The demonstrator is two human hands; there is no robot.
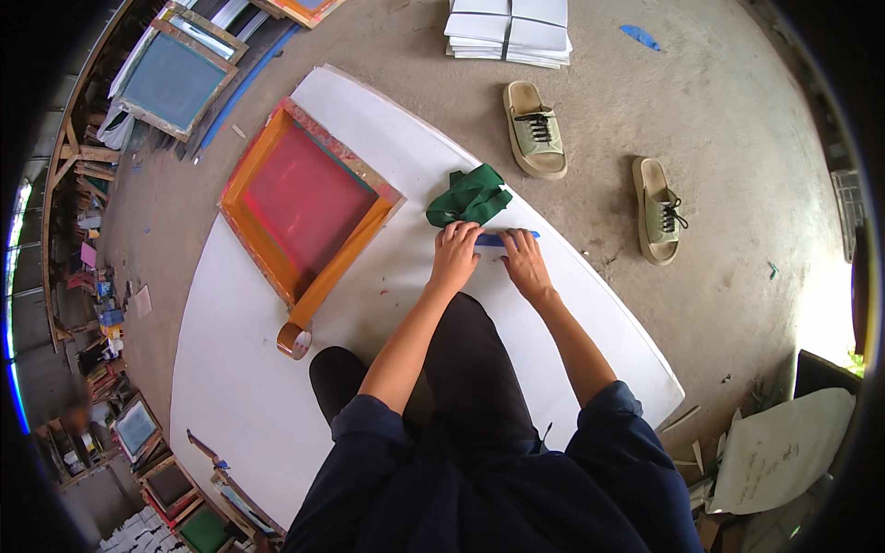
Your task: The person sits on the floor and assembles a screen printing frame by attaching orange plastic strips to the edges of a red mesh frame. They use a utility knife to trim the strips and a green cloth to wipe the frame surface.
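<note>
A narrow blue strip (491,241) lies on the white board in front of my knees. My left hand (454,256) grips its left part, fingers bent and fingertips close to a crumpled green cloth (468,195). On the strip's right part, my right hand (526,265) is closed, and a short blue end sticks out past its fingers. What lies under the fingers is hidden. Left of my hands rests a wooden-sided printing screen (309,189) with red-stained mesh. A roll of brown tape (294,340) sits at its near corner, with tape along the frame's side.
The white board (244,369) spreads beneath me over a concrete floor. Two sandals (535,129) stand beyond its right edge, near a tied stack of white sheets (508,32). More framed screens (177,78) lean at the far left. A large pale sheet (784,452) lies at the lower right.
</note>
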